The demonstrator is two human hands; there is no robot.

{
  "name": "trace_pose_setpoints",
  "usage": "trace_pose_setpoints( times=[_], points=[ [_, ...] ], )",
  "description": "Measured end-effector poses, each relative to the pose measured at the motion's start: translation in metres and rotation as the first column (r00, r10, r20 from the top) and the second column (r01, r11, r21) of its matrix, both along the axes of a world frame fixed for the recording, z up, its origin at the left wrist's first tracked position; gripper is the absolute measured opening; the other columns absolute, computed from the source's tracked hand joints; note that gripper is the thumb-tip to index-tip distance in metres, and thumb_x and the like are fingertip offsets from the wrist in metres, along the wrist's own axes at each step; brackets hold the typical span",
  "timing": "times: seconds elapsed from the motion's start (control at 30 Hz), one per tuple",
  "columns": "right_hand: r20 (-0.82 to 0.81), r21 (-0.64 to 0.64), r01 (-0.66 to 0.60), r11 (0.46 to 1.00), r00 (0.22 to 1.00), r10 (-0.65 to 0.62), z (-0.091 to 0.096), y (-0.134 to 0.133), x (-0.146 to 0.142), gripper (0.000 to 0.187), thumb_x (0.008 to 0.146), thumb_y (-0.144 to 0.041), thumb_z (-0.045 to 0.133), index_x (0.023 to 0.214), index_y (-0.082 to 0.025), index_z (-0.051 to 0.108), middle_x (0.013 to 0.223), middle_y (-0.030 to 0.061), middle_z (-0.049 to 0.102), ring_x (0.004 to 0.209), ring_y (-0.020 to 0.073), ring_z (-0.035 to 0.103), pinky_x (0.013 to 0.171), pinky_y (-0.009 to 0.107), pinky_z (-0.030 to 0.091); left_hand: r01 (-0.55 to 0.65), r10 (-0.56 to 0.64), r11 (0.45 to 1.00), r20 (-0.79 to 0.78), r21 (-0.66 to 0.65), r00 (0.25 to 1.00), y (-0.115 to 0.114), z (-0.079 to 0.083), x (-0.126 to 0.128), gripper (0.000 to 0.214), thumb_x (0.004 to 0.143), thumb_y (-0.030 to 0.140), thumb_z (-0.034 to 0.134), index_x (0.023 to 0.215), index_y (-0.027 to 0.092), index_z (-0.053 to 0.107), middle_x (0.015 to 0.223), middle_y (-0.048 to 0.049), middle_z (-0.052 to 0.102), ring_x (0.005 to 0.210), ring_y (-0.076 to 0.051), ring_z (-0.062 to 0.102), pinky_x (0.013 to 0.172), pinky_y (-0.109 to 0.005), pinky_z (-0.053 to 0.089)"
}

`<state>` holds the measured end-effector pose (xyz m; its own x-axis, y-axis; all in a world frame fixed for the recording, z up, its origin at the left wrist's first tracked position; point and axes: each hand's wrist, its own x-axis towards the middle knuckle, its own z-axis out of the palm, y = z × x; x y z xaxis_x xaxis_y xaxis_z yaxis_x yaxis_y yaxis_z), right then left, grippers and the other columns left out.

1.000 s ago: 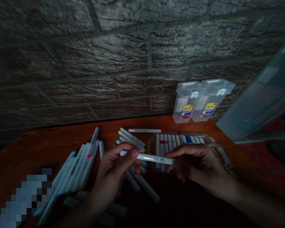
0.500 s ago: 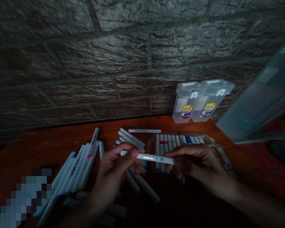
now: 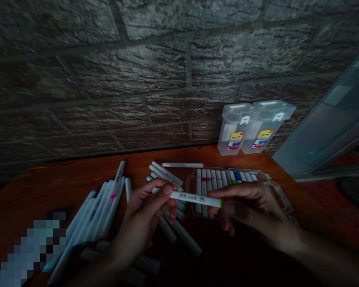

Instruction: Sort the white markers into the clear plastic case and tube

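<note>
A white marker (image 3: 194, 198) with dark printing and a green right end lies nearly level between my two hands, above the table. My left hand (image 3: 149, 207) is closed on its left end, thumb on top. At the other end, the fingers and thumb of my right hand (image 3: 251, 205) pinch it near the green tip. Behind my right hand sits an open clear case (image 3: 191, 187) with a row of white markers (image 3: 218, 179) in it. Loose markers (image 3: 164, 175) lie behind and under my left hand, partly hidden by it.
More white markers (image 3: 101, 211) lie in a pile on the left of the wooden table (image 3: 62, 171). An orange-ended marker (image 3: 182, 165) rests near the back. Two clear plastic boxes (image 3: 245, 127) with yellow labels stand against the brick wall (image 3: 155, 71).
The marker has been rolled between my fingers: different printing now faces me and its green right end shows. My hands have barely shifted.
</note>
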<state>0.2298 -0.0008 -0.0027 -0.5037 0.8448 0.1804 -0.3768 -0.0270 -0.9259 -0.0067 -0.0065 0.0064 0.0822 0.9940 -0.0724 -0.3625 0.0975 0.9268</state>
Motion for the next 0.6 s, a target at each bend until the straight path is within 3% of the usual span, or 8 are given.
trace_pose_setpoints(
  times=[0.47, 0.6],
  points=[
    [-0.018, -0.078, 0.041, 0.996, 0.999, -0.042, 0.0004, 0.0034, -0.0014, 0.018, 0.093, -0.025, 0.076, 0.109, -0.022, 0.083, 0.083, 0.0077, 0.081, 0.061, 0.0134, 0.072, 0.055, 0.022, 0.06, 0.035, -0.034, 0.998, -0.027, 0.054, 0.999, 0.0001, -0.0053, -0.0002, 0.022, 0.093, 0.034, 0.072, 0.082, 0.015, 0.071, 0.061, 0.0045, 0.053, 0.048, -0.009, 0.056, 0.047, -0.019, 0.049],
    [-0.042, -0.063, 0.086, 0.994, 0.995, -0.089, -0.002, 0.0056, -0.0023, 0.018, 0.093, -0.025, 0.075, 0.109, -0.021, 0.082, 0.087, 0.0087, 0.081, 0.062, 0.0138, 0.073, 0.055, 0.023, 0.061, 0.052, -0.052, 0.998, 0.005, 0.029, 0.999, -0.0001, -0.0085, 0.0005, 0.021, 0.093, 0.037, 0.072, 0.091, 0.016, 0.072, 0.061, 0.006, 0.049, 0.047, -0.008, 0.053, 0.047, -0.02, 0.048]
  ],
)
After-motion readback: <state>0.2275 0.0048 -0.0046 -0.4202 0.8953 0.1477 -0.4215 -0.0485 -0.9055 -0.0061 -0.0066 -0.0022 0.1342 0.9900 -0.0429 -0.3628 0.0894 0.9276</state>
